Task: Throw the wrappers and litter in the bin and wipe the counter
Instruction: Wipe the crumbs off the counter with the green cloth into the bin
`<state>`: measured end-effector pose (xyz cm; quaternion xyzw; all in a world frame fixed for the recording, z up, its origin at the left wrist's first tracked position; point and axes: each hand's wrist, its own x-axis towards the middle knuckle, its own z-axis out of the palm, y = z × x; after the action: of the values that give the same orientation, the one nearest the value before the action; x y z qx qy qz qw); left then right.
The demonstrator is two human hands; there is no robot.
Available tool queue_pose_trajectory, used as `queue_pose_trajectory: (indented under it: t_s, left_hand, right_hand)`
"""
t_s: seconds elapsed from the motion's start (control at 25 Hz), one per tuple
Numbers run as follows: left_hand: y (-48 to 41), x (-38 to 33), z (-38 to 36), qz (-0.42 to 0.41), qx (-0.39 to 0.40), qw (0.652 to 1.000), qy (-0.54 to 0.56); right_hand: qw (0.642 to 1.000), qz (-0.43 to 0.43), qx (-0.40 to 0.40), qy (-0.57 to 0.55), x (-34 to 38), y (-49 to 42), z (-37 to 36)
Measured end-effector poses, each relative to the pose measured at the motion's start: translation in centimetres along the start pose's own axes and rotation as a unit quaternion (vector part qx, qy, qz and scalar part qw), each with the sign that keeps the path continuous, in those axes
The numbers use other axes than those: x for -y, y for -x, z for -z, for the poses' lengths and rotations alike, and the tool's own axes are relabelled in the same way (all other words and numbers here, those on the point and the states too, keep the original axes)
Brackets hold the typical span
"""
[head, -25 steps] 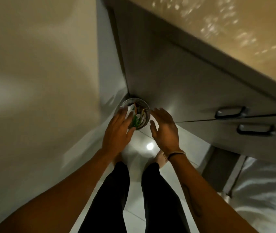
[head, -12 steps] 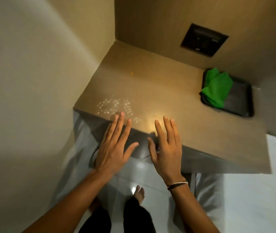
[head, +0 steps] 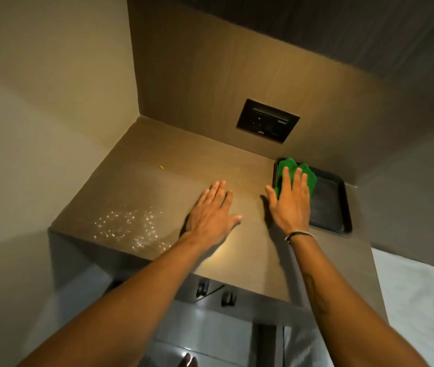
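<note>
A brown counter (head: 179,160) fills a wall corner. Small white crumbs (head: 128,229) are scattered near its front left edge, and a tiny yellow scrap (head: 161,167) lies further back. A green cloth (head: 294,169) sits crumpled in a black tray (head: 329,207) at the counter's right. My right hand (head: 291,202) is flat and open, its fingers over the near edge of the cloth. My left hand (head: 212,210) hovers open over the counter's middle, holding nothing. The bin is out of view.
A dark socket panel (head: 267,120) is set in the back wall. Beige walls close in the left side. Two drawer handles (head: 216,294) show under the counter's front edge. White fabric (head: 422,300) lies to the right, and a bare toe (head: 189,360) shows below.
The view rose from the bin on the floor to the counter. Both hands left the bin empty and moved over the counter; my right hand now reaches onto the green cloth.
</note>
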<state>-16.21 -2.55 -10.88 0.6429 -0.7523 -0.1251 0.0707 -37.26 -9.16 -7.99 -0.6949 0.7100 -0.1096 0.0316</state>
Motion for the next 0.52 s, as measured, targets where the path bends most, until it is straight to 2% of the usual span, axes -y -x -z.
queue_pose_trajectory:
  t_s: [0.2,0.36,0.52]
  left_hand:
    - [-0.4,-0.1,-2.2,0.034,-0.006,0.999,-0.008]
    - [-0.3,-0.2,-1.9,0.038,0.006,0.999,-0.017]
    - [-0.1,-0.2,-1.8,0.036,0.009,0.999,-0.019]
  right_hand:
    - [0.996,-0.060,0.072,0.005,-2.1,-4.0,-1.8]
    - [0.991,-0.060,0.116,-0.027,-2.1,-4.0,-1.8]
    - [0.990,-0.057,0.118,-0.044,-2.3,-4.1,-1.6]
